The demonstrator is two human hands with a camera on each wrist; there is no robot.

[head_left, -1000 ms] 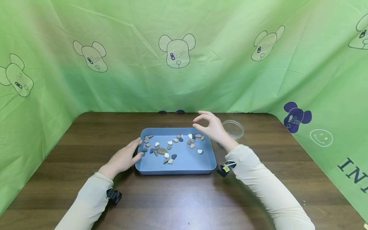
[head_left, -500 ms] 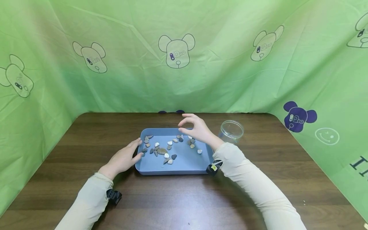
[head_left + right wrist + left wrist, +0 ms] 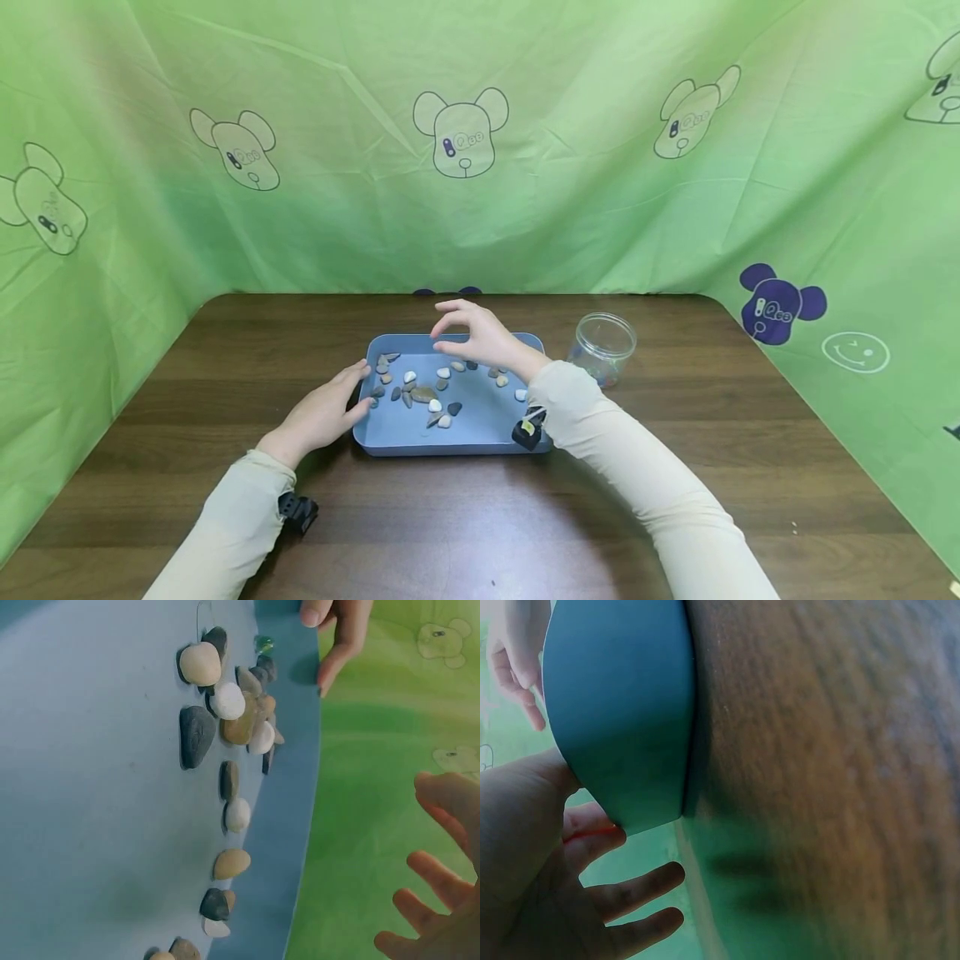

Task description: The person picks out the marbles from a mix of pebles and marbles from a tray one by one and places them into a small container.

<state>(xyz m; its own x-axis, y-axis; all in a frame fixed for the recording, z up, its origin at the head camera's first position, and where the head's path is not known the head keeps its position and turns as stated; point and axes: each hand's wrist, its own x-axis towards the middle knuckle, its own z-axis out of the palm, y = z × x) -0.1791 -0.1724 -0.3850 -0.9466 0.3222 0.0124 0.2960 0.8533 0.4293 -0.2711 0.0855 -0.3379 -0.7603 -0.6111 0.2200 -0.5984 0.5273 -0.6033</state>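
Reach-in step: right hand (image 3: 480, 337), thumb and fingers loosely curled and holding nothing, hovers over small smooth pebbles (image 3: 438, 390) in the shallow blue plastic tray (image 3: 491, 437) (left hand (image 3: 324, 414), fingers straight, rests against the tray's left rim); next move calls for lowering and pinching one pebble.

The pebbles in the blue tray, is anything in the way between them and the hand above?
Nothing visible blocks them. The right hand hovers over the far part of the blue tray, and the pebbles lie uncovered below. The left hand only touches the tray's left rim.
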